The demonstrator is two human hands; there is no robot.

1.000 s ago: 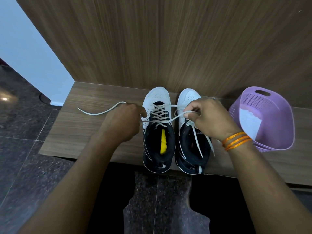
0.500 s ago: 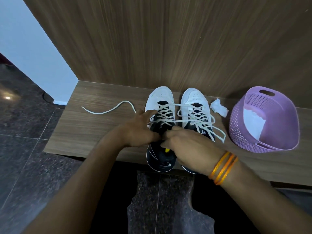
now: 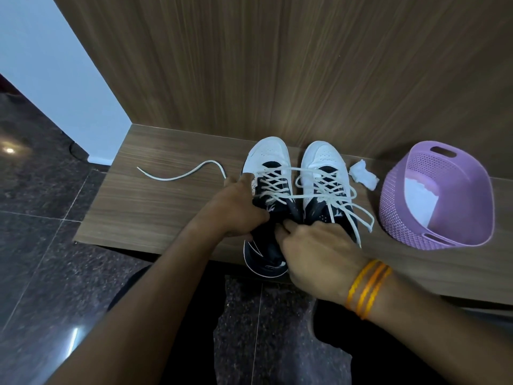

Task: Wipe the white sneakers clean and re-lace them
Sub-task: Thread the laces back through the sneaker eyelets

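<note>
I count two hands on my feed: the left hand point(image 3: 236, 207) and the right hand point(image 3: 319, 251). At their fingers stand two white-and-navy sneakers, the left sneaker point(image 3: 270, 157) and the right sneaker point(image 3: 323, 158). Three orange bands point(image 3: 367, 287) ring the right wrist. One loose lace end point(image 3: 180, 176) trails away to the left of the left fingers. One crumpled white wipe point(image 3: 363, 175) lies beyond the right fingers. Further to their right sits one purple perforated basket point(image 3: 394, 207), with one white sheet point(image 3: 419, 201) inside. One wooden bench point(image 3: 155, 207) carries everything.
</note>
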